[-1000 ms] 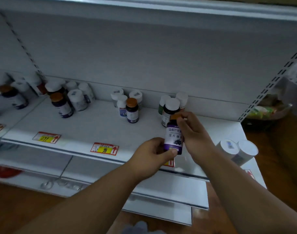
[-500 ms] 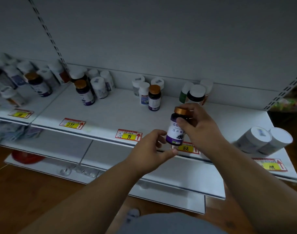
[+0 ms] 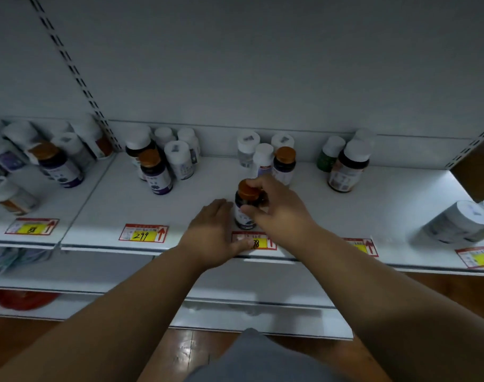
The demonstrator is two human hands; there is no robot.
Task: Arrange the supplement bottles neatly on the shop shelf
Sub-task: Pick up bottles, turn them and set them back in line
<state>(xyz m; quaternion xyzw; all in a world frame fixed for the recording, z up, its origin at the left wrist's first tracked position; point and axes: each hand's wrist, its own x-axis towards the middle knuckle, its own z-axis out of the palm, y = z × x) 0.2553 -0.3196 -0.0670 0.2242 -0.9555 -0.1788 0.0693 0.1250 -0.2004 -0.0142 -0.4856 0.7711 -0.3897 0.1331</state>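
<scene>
Both hands flank one orange-capped bottle [image 3: 245, 206] standing upright near the shelf [image 3: 111, 210] front edge: right hand [image 3: 276, 213] pinches its cap and shoulder, left hand [image 3: 212, 232] lies flat-fingered just beside it (perhaps touching), equally near.

The right hand [image 3: 276, 209] grips a dark bottle [image 3: 245, 208] standing upright near the front edge of the shelf [image 3: 386, 210]. Just left of it the left hand [image 3: 212, 232] lies against the bottle, closing that side. Behind the right hand a cluster of three bottles [image 3: 265, 158] stands close, leaving only a narrow gap. To its right the shelf surface is bare as far as a dark bottle with a white cap [image 3: 348, 169] at the back and two toppled white bottles [image 3: 461, 221] near the front edge, well apart
</scene>
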